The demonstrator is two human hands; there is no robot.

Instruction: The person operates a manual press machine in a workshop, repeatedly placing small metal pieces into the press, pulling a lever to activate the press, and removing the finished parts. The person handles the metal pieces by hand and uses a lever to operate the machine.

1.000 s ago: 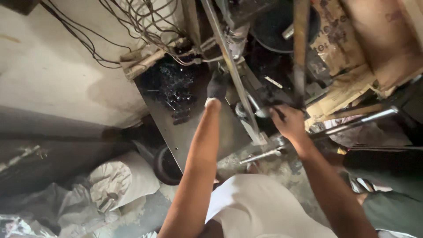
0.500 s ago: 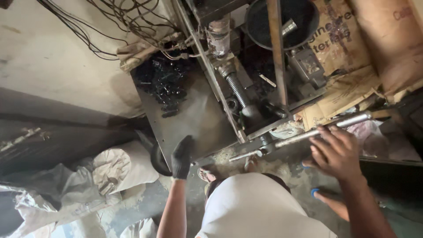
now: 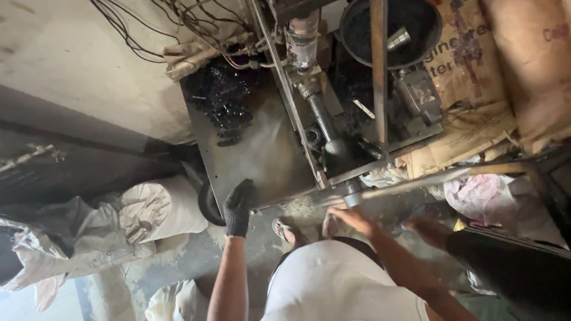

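Gloved left hand (image 3: pixel 238 205) flat on greasy metal surface (image 3: pixel 262 160); bare right hand (image 3: pixel 351 217) gripping lever (image 3: pixel 416 181). Could slip, pinching fingers.

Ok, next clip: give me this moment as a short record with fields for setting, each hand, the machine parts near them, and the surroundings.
setting: cramped workshop corner, seen from above
left hand: left hand in a black glove, resting at the lower edge of the grey metal tray
right hand: bare right hand, just below the long metal lever bar; grip cannot be told
machine: upright threaded steel screw in a metal frame; round black hopper above
on the tray: pile of small black pieces
surroundings: white woven sacks; brown paper sacks
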